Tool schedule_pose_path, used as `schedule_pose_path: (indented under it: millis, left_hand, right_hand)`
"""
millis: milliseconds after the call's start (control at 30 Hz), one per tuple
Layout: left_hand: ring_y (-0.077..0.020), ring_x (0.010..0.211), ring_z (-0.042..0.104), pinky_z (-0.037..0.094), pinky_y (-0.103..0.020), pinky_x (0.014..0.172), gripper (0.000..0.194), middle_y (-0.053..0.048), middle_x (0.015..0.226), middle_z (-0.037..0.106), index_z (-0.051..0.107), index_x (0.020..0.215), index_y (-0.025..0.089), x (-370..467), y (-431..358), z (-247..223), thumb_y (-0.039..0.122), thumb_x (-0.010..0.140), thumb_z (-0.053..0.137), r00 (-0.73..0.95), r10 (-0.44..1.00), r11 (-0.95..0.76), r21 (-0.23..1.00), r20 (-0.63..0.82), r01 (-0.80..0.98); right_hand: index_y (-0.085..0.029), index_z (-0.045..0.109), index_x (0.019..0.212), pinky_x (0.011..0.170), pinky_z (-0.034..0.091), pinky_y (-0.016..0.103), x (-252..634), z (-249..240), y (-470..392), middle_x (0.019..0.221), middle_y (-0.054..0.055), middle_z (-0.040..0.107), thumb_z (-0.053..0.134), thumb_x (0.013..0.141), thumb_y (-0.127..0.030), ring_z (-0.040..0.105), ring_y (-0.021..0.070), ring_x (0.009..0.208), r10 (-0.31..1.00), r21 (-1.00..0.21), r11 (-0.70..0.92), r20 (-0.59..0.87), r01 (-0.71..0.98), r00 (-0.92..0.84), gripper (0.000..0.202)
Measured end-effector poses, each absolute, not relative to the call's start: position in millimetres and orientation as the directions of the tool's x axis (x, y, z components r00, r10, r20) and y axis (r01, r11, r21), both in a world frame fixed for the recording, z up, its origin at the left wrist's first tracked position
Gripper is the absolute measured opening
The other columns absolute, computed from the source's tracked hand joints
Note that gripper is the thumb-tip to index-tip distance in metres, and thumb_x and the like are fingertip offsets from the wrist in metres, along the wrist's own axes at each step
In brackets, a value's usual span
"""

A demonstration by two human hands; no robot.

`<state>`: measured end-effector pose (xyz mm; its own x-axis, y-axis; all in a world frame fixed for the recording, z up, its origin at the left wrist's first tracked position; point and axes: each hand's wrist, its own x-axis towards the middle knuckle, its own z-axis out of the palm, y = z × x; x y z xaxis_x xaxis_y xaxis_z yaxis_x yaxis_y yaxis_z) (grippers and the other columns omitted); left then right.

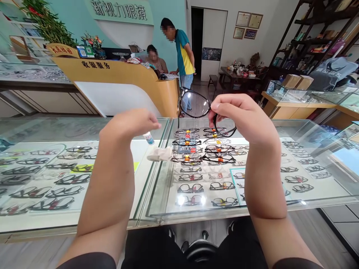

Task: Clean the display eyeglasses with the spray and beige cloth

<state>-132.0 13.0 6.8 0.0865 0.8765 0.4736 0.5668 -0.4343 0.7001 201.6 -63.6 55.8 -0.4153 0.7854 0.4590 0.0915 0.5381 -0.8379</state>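
Observation:
My right hand (238,114) pinches a pair of black-rimmed eyeglasses (195,104) at the bridge. The glasses hang tilted above the counter, one lens to the left of the fingers and the other below them. My left hand (131,123) is raised to the left, bent at the wrist, with nothing visible in it. Its fingers are slightly blurred and partly hidden, the tips a little apart. Below and beside it, a small white bottle (149,138) with a blue label and a crumpled pale cloth (159,153) rest on the glass counter.
Glass display cases (157,198) stretch across the front, with rows of eyeglass frames (190,188) inside. Beyond is a yellow cashier desk (117,71), where one person (159,65) sits and another (183,52) stands. Dark shelves (303,41) rise at the back right.

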Motion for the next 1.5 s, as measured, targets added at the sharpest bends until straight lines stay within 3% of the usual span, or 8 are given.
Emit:
schedule_pose_path:
  millis: [100,167,400,833,1000,1167,1300,1500]
  left_hand:
    - [-0.0224,0.076,0.068,0.056,-0.041,0.088,0.022,-0.004,0.082,0.08,0.085,0.093,0.024,-102.8,-29.0,36.3,0.045,0.088,0.081,0.07,0.782,-0.435,0.462,0.619,0.773]
    - [-0.0243,0.091,0.076,0.057,-0.039,0.086,0.03,-0.007,0.102,0.084,0.085,0.11,0.024,-82.7,-58.2,51.1,0.046,0.1,0.068,0.163,0.676,-0.624,0.44,0.719,0.645]
    - [-0.0314,0.127,0.071,0.059,-0.042,0.098,0.084,-0.014,0.15,0.071,0.068,0.151,0.022,-47.9,-90.4,50.4,0.068,0.083,0.09,0.329,0.512,-0.77,0.254,0.793,0.585]
    - [-0.0278,0.113,0.077,0.063,-0.043,0.102,0.07,-0.007,0.132,0.081,0.077,0.136,0.027,-44.7,-86.9,42.2,0.063,0.079,0.097,0.225,0.483,-0.793,0.314,0.846,0.521]
    - [-0.0329,0.123,0.076,0.065,-0.052,0.103,0.07,-0.006,0.14,0.077,0.075,0.137,0.031,-45.7,-79.9,41.2,0.061,0.078,0.098,0.065,0.499,-0.772,0.409,0.864,0.486]
    - [-0.0302,0.127,0.074,0.065,-0.047,0.098,0.068,-0.006,0.135,0.077,0.073,0.136,0.029,-45.3,-73.0,39.0,0.063,0.081,0.096,-0.124,0.404,-0.804,0.416,0.906,0.424]
    - [-0.0292,0.127,0.074,0.064,-0.047,0.098,0.066,-0.002,0.136,0.077,0.072,0.138,0.033,-45.7,-67.1,37.2,0.069,0.086,0.09,-0.106,0.403,-0.822,0.411,0.909,0.395]
    - [-0.0284,0.113,0.079,0.068,-0.043,0.086,0.068,-0.002,0.124,0.078,0.078,0.126,0.038,-46.4,-54.4,36.4,0.072,0.071,0.097,-0.158,0.386,-0.823,0.416,0.909,0.387]
  right_hand:
    - [-0.023,0.076,0.072,0.072,0.055,0.028,201.7,56.4,-63.8,0.074,0.0,0.073,0.069,0.101,-0.027,0.065,0.0137,0.073,0.78,-0.834,0.541,0.45,0.109,-0.434,0.029]
    - [-0.023,0.076,0.073,0.072,0.054,0.029,202.7,55.9,-63.8,0.074,0.0,0.073,0.068,0.101,-0.027,0.064,0.0137,0.074,0.78,-0.829,0.547,0.455,0.116,-0.429,0.029]
    - [-0.023,0.075,0.077,0.075,0.054,0.03,206.0,55.7,-66.9,0.076,0.0,0.074,0.071,0.1,-0.032,0.065,0.0149,0.076,0.767,-0.805,0.58,0.488,0.125,-0.416,0.025]
    - [-0.022,0.075,0.078,0.072,0.05,0.031,205.4,57.0,-77.6,0.077,0.0,0.071,0.073,0.103,-0.037,0.062,0.0148,0.075,0.761,-0.771,0.618,0.54,0.151,-0.358,0.029]
    - [-0.027,0.075,0.101,0.087,0.055,0.032,203.1,54.5,-80.1,0.101,0.001,0.073,0.074,0.103,-0.046,0.069,0.018,0.098,0.705,-0.689,0.709,0.695,0.15,-0.141,0.019]
    - [-0.03,0.07,0.125,0.112,0.051,0.038,199.4,52.8,-84.8,0.138,0.005,0.07,0.089,0.092,-0.043,0.066,0.0243,0.128,0.529,-0.499,0.801,0.849,0.33,-0.002,0.04]
    - [-0.034,0.068,0.13,0.111,0.056,0.042,197.7,52.8,-87.5,0.141,0.008,0.07,0.087,0.093,-0.043,0.068,0.0283,0.128,0.475,-0.417,0.793,0.88,0.444,-0.022,0.042]
    - [-0.039,0.063,0.134,0.11,0.06,0.058,202.0,49.4,-82.1,0.138,0.007,0.07,0.078,0.095,-0.065,0.071,0.0343,0.126,0.445,-0.349,0.756,0.894,0.554,-0.044,0.049]
